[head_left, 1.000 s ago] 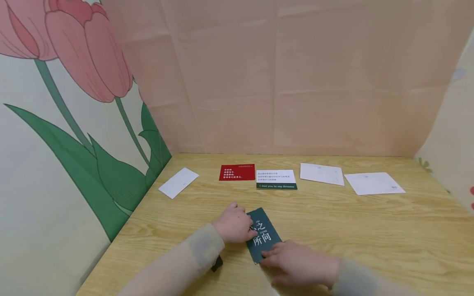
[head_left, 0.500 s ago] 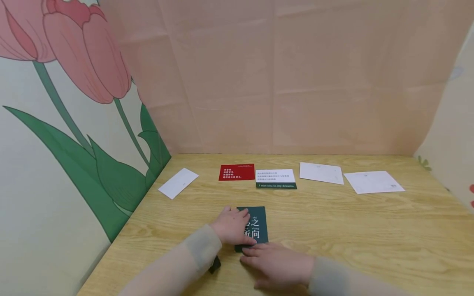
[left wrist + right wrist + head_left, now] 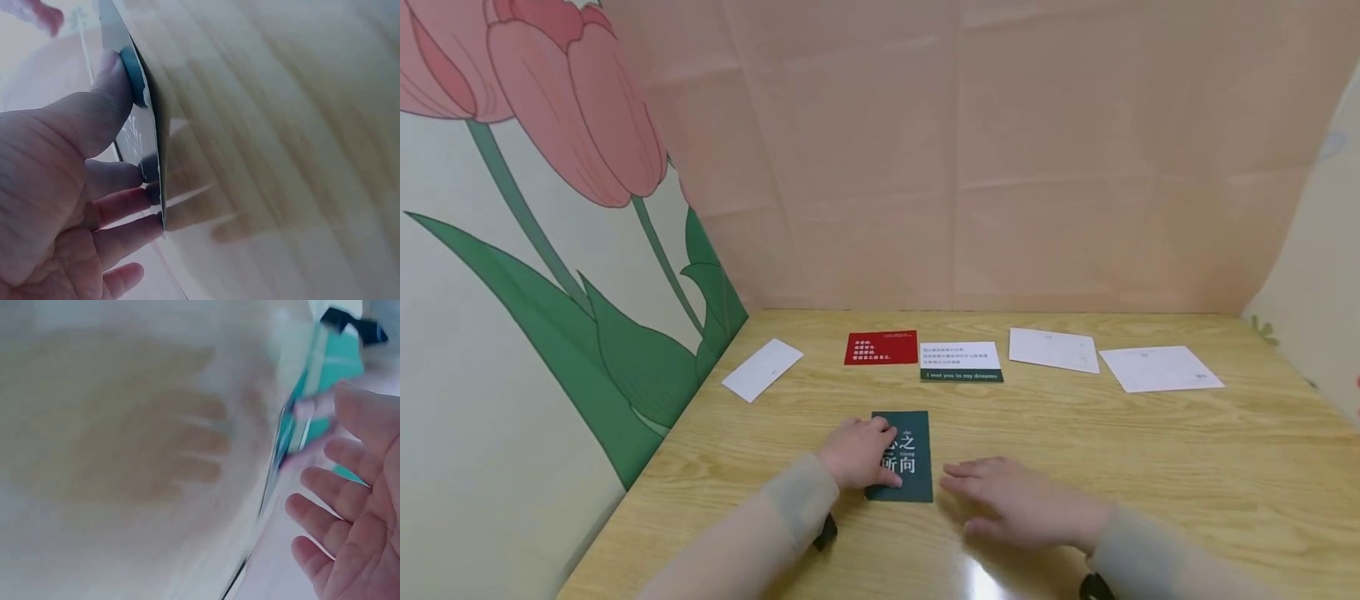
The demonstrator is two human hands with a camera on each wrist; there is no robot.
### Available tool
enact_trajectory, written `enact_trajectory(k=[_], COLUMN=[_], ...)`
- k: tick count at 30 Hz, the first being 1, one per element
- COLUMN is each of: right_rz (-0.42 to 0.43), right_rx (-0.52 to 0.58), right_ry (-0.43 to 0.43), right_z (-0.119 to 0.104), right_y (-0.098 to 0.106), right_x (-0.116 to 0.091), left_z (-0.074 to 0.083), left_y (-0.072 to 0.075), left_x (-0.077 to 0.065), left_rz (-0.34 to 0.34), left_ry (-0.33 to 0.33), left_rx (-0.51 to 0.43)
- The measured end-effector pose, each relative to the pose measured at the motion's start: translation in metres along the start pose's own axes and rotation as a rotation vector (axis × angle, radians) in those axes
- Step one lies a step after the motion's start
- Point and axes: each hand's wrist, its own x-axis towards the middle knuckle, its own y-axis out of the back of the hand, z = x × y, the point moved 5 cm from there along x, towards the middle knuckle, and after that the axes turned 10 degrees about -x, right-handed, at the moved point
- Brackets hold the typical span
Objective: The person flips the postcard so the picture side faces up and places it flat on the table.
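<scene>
A dark green card printed with large white Chinese characters lies flat on the wooden table, its long sides pointing away from me. My left hand rests on the left part of the card, thumb spread towards the near edge. In the left wrist view, the fingertips and thumb touch the face of the card, covering part of it. Just right of the card, my right hand hovers over the table with its fingers extended. The right wrist view shows that hand holding nothing, palm visible.
Along the back of the table lie a white card at left, a red card, a white-and-green card, and two white cards at right. A pink sheet hangs behind; a tulip-printed panel stands left.
The green card has turned from slanted to straight and shifted slightly left and away from me. My right hand has let go of its near edge and moved right; the left hand stays on it.
</scene>
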Motion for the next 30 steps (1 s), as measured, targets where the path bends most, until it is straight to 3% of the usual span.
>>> enact_trajectory(k=[10, 16, 22, 30], right_rz=[0.146, 0.167, 0.198, 0.15], right_rx=[-0.038, 0.023, 0.029, 0.053], right_ry=[-0.159, -0.289, -0.341, -0.456], right_z=[0.067, 0.108, 0.143, 0.195], right_y=[0.015, 0.015, 0.016, 0.01], right_x=[-0.043, -0.065, -0.081, -0.097], left_z=[-0.03, -0.046, -0.06, -0.077], left_y=[0.009, 0.012, 0.016, 0.022], left_x=[0.0, 0.003, 0.01, 0.021], left_rz=[0.028, 0.028, 0.024, 0.022], left_ry=[0.083, 0.114, 0.139, 0.17], left_rx=[-0.035, -0.05, -0.087, -0.1])
